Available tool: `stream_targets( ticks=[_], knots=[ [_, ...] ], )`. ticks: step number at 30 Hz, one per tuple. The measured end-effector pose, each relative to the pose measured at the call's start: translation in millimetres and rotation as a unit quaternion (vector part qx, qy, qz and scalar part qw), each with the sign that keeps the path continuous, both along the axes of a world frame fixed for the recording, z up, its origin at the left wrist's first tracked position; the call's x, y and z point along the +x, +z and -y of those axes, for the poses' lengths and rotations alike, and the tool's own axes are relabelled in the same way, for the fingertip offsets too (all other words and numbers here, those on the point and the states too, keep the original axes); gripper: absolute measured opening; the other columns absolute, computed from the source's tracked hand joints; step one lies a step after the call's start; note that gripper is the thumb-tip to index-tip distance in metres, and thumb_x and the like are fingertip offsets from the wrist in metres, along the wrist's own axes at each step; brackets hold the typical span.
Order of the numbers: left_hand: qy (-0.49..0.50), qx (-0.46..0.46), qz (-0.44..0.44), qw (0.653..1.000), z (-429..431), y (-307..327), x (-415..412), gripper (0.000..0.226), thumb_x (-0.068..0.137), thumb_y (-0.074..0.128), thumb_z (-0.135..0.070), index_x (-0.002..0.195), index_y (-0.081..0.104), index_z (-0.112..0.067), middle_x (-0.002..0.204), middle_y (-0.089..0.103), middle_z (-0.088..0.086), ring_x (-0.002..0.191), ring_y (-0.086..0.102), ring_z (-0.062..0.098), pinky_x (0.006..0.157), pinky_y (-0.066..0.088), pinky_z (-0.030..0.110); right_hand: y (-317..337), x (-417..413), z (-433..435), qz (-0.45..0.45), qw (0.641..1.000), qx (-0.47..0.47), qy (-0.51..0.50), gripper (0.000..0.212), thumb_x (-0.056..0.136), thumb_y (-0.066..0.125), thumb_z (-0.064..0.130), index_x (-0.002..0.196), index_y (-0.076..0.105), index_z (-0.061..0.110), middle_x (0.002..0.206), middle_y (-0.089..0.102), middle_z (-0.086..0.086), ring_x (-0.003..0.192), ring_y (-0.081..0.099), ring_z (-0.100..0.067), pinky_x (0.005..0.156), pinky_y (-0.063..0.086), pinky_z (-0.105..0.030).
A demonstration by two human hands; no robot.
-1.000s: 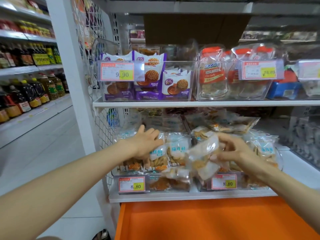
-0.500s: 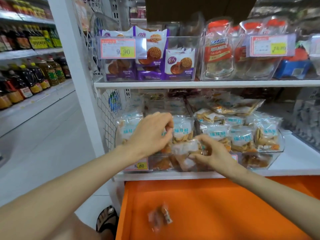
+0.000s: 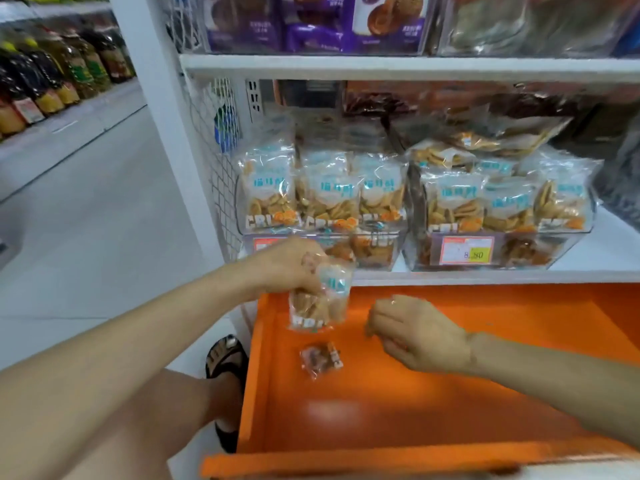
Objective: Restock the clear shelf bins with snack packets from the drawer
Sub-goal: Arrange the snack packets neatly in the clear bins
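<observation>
1. A shop aisle with a pale floor [image 3: 104, 202]. Oil bottles [image 3: 69, 67] line the shelves on the far left, and a white shelf unit with a wire mesh side panel [image 3: 221, 174] stands ahead.
2. An orange drawer [image 3: 450, 410] is pulled open below the lower shelf [image 3: 606, 251]. One small packet [image 3: 321, 360] lies on its floor near the left wall.
3. Two clear bins sit side by side on the lower shelf. The left bin [image 3: 381, 233] and the right bin [image 3: 568, 251] each show three upright snack packets in the front row, with more behind. The right bin carries a price tag [image 3: 467, 250].
4. On the upper shelf [image 3: 381, 65], purple boxes [image 3: 311, 22] fill another clear bin.
5. The left hand [image 3: 291, 268] grips one snack packet [image 3: 318, 303] by its top, hanging over the drawer's back left corner, just in front of the left bin.
6. The right hand [image 3: 419, 336] hovers over the drawer, fingers loosely bent, holding nothing.
7. One sandalled foot [image 3: 225, 355] stands beside the drawer.
</observation>
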State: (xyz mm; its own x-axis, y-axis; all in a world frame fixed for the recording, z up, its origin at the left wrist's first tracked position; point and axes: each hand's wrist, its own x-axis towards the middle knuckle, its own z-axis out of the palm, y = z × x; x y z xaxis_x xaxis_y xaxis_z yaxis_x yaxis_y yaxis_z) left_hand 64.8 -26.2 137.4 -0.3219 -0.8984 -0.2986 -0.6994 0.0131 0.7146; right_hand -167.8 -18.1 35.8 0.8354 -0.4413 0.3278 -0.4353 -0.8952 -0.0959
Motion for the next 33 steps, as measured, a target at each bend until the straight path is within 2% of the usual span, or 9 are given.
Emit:
stream_targets(
  ticks=[1, 3, 5, 13, 17, 20, 25, 29, 33],
  knots=[
    [-0.016, 0.000, 0.051, 0.999, 0, -14, 2, 0.027, 0.077, 0.070, -0.002, 0.102, 0.061, -0.005, 0.090, 0.062, 0.004, 0.085, 0.062, 0.019, 0.067, 0.050, 0.026, -22, 10, 3, -0.078, 0.992, 0.093, -0.045, 0.019, 0.088, 0.048, 0.015, 0.103, 0.058, 0.013, 0.101, 0.061, -0.006, 0.087, 0.059, -0.025, 0.070, 0.048, -0.034],
    [-0.019, 0.023, 0.096, 0.995, 1, -43, 5, 0.029, 0.078, 0.068, -0.002, 0.107, 0.061, -0.003, 0.099, 0.061, 0.007, 0.094, 0.060, 0.022, 0.070, 0.049, 0.028, -70, 31, 19, -0.206, 0.922, 0.277, -0.178, 0.027, 0.091, 0.053, 0.020, 0.116, 0.059, 0.013, 0.117, 0.061, -0.008, 0.106, 0.058, -0.027, 0.082, 0.049, -0.036],
    [-0.013, 0.045, 0.113, 0.992, 6, -69, 10, 0.029, 0.079, 0.069, -0.005, 0.107, 0.061, -0.004, 0.103, 0.061, 0.009, 0.095, 0.058, 0.022, 0.069, 0.046, 0.026, -117, 48, 40, -0.233, 0.867, 0.367, -0.242, 0.032, 0.092, 0.056, 0.024, 0.123, 0.057, 0.013, 0.125, 0.059, -0.010, 0.113, 0.056, -0.028, 0.087, 0.049, -0.035],
    [0.060, 0.074, 0.160, 0.983, 44, -108, 27, 0.019, 0.076, 0.074, -0.011, 0.074, 0.055, -0.015, 0.092, 0.066, 0.007, 0.087, 0.062, 0.019, 0.063, 0.044, 0.024, -222, 92, 84, -0.243, 0.846, 0.367, -0.301, 0.055, 0.093, 0.055, 0.011, 0.143, 0.034, 0.018, 0.145, 0.039, -0.008, 0.125, 0.046, -0.029, 0.092, 0.045, -0.035],
    [0.078, 0.112, 0.154, 0.979, 46, -116, 23, 0.018, 0.079, 0.071, -0.009, 0.093, 0.061, -0.012, 0.099, 0.065, 0.004, 0.094, 0.061, 0.018, 0.070, 0.047, 0.023, -240, 104, 92, -0.312, 0.843, 0.328, -0.291, 0.041, 0.087, 0.063, 0.028, 0.127, 0.056, 0.021, 0.141, 0.038, -0.007, 0.129, 0.034, -0.027, 0.105, 0.031, -0.041],
    [0.088, 0.137, 0.161, 0.973, 47, -113, 20, 0.035, 0.079, 0.072, -0.013, 0.110, 0.059, -0.006, 0.111, 0.065, 0.008, 0.103, 0.061, 0.021, 0.083, 0.050, 0.029, -221, 101, 91, -0.321, 0.842, 0.342, -0.267, 0.038, 0.092, 0.056, 0.032, 0.126, 0.058, 0.017, 0.132, 0.052, -0.009, 0.124, 0.045, -0.027, 0.095, 0.038, -0.034],
    [0.083, 0.150, 0.207, 0.963, 39, -100, 14, 0.043, 0.081, 0.072, -0.022, 0.115, 0.054, -0.003, 0.114, 0.063, 0.008, 0.103, 0.061, 0.020, 0.087, 0.050, 0.028, -144, 74, 82, -0.199, 0.812, 0.464, -0.292, 0.032, 0.094, 0.051, 0.036, 0.106, 0.064, 0.010, 0.108, 0.060, -0.010, 0.100, 0.055, -0.024, 0.075, 0.042, -0.028],
    [0.061, 0.125, 0.184, 0.973, 24, -78, 8, 0.037, 0.081, 0.072, -0.019, 0.110, 0.060, -0.001, 0.111, 0.065, 0.010, 0.101, 0.063, 0.023, 0.086, 0.052, 0.031, -66, 50, 64, -0.164, 0.823, 0.446, -0.311, 0.020, 0.086, 0.066, 0.028, 0.073, 0.055, 0.017, 0.073, 0.050, 0.004, 0.075, 0.048, -0.016, 0.054, 0.034, -0.025],
    [0.044, 0.095, 0.116, 0.988, 8, -46, 5, 0.017, 0.079, 0.073, -0.015, 0.089, 0.062, -0.007, 0.098, 0.068, 0.010, 0.091, 0.066, 0.023, 0.070, 0.052, 0.029, 5, 32, 38, -0.091, 0.823, 0.439, -0.349, 0.028, 0.080, 0.071, 0.009, 0.068, 0.049, 0.021, 0.070, 0.055, 0.002, 0.062, 0.053, -0.012, 0.050, 0.042, -0.020]
  ],
)
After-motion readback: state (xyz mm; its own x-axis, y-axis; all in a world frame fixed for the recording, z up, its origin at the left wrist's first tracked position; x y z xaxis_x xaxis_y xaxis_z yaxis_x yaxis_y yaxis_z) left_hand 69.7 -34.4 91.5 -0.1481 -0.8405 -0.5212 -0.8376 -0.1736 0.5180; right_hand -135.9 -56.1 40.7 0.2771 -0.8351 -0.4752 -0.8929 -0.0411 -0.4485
